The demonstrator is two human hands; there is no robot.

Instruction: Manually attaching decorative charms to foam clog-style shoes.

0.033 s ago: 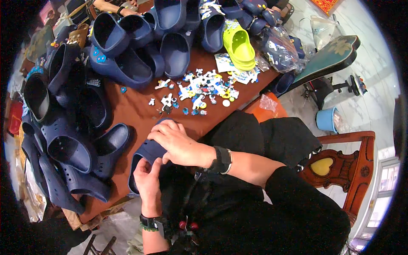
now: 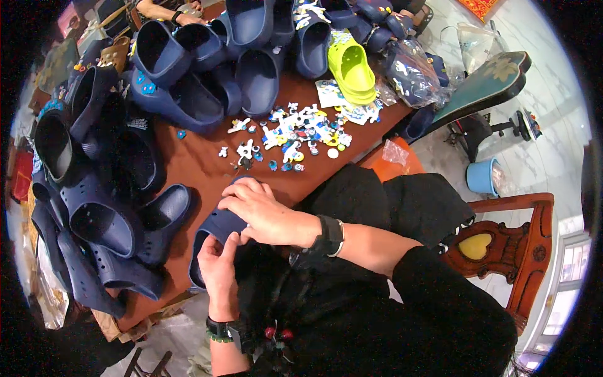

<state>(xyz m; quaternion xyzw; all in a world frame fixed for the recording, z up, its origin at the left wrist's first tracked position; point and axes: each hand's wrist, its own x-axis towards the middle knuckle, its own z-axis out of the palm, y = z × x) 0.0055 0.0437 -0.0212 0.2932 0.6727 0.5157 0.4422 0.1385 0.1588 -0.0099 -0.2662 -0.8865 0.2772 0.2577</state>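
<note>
A navy clog [image 2: 217, 221] is at the near edge of the brown-covered table, close to my body. My right hand [image 2: 270, 217] lies over its upper, fingers bent round the front part and thumb pointing down to my left hand. My left hand [image 2: 218, 267] is at the clog's near side, thumb and forefinger pinched together; anything between them is hidden. Beyond my hands lies a pile of small shoe charms [image 2: 304, 132], white, blue and yellow. A few loose blue charms [image 2: 273, 165] lie between the pile and the clog.
Navy clogs [image 2: 107, 220] are heaped on the left, with more clogs [image 2: 257, 81] along the back. One lime green clog [image 2: 352, 63] sits beyond the charms. Another person's arm [image 2: 160, 11] shows at the far side. A carved wooden chair [image 2: 502, 251] and blue bucket [image 2: 482, 178] stand on the right.
</note>
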